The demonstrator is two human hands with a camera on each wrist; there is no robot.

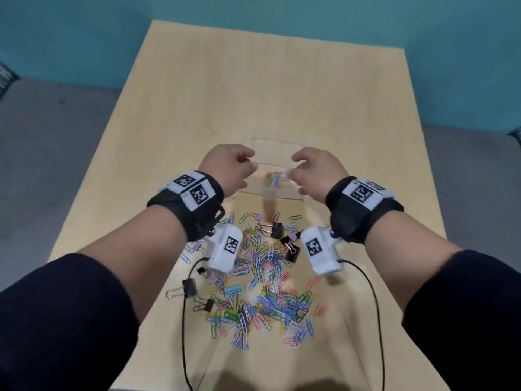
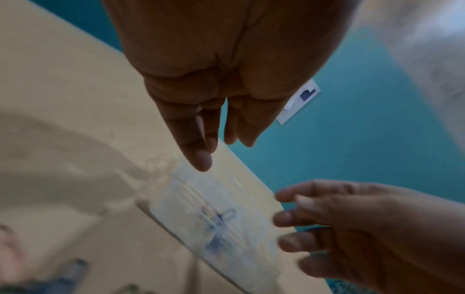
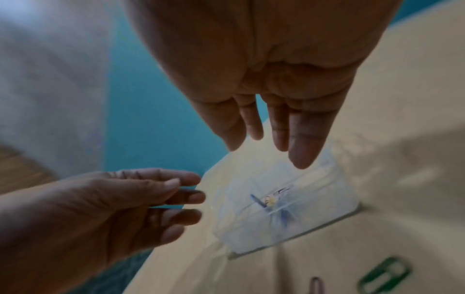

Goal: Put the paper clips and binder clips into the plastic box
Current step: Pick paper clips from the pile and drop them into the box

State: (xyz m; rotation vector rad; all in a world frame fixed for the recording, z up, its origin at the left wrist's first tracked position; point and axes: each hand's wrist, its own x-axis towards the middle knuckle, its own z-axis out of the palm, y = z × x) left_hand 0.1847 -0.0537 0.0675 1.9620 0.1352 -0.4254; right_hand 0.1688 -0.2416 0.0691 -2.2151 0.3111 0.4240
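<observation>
The clear plastic box (image 1: 273, 167) stands open on the desk (image 1: 197, 108), beyond the heap, with a few coloured paper clips (image 1: 273, 177) lying inside near its front wall; blur hides how many. The main scatter of paper clips (image 1: 265, 294) in blue, green, pink, yellow and white lies loose on the desk nearer the person. Black binder clips (image 1: 282, 235) sit among and left of them, silver handles out.

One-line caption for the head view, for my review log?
Both hands, left and right, hover open over the clear plastic box holding few clips; a colourful paper-clip pile lies on the wooden table.
</observation>
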